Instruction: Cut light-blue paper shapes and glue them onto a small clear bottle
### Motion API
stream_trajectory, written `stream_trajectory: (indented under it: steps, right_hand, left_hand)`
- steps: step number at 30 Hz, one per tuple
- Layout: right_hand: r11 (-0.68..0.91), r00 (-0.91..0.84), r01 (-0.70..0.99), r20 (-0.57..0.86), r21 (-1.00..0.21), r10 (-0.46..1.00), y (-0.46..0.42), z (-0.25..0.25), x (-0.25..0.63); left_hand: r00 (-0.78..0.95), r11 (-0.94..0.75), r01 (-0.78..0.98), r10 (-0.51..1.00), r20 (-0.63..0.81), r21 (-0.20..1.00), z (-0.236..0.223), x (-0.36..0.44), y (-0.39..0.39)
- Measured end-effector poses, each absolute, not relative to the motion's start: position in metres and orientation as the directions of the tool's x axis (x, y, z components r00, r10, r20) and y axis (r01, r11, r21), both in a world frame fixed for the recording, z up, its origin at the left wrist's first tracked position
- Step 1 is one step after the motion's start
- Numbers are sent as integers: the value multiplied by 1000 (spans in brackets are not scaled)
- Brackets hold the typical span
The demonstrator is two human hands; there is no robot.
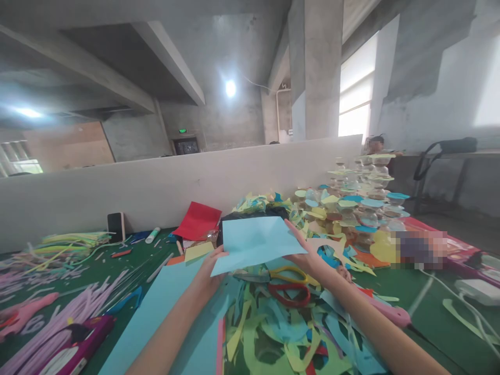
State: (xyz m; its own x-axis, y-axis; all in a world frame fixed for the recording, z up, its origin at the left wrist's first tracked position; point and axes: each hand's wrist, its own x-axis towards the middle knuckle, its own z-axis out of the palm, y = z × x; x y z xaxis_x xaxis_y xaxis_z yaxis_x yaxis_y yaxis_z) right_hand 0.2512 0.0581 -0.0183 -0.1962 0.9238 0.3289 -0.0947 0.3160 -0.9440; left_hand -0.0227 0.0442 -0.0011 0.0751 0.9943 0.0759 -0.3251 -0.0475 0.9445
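A light blue sheet of paper [255, 237] is held up between my two hands over the table. My left hand [213, 268] grips its left edge, with the fingers partly hidden. At its right edge, my right hand [302, 255] holds the sheet, fingers behind and thumb near the front. Below the sheet lie scissors [289, 294] with one yellow and one red handle, on a heap of green, yellow and blue paper scraps [269, 333]. Larger blue sheets [156, 317] lie flat under my left forearm.
Stacked plastic cups with paper discs [367, 203] stand at the back right. A pink glue gun [390, 312] with a cord lies near my right forearm. Lilac strips [86, 317], a phone [116, 227] and red paper [198, 221] are on the left. A white partition [156, 179] runs behind.
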Motion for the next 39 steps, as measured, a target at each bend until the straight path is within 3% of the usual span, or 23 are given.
stream_trajectory:
  steps: [4, 9, 13, 19, 25, 31, 39]
  right_hand:
    - [364, -195, 125, 337, -923, 921, 61, -14, 251]
    - [470, -175, 154, 444, -869, 879, 67, -21, 249]
    - [443, -88, 214, 435, -870, 896, 77, -33, 248]
    - [313, 45, 116, 320, -943, 946, 84, -39, 249]
    - [236, 11, -56, 236, -970, 972, 88, -38, 248]
    - [228, -6, -89, 230, -970, 973, 91, -41, 248]
    - [227, -51, -17, 228, -974, 972, 94, -37, 253]
  left_hand:
    - [34, -85, -378, 994, 106, 922, -5, -27, 48]
    - [-50, -103, -288, 994, 92, 952, -2, -29, 44]
    - [-94, -76, -174, 994, 61, 982, 1, -23, 39]
    - [-140, -184, -139, 976, 165, 973, 8, -14, 39]
    - [56, -277, -177, 955, 291, 944, 1, -24, 46]
    - [18, -301, 136, 953, 301, 944, -9, -25, 53]
    - [-58, -306, 332, 937, 343, 892, -7, -30, 55]
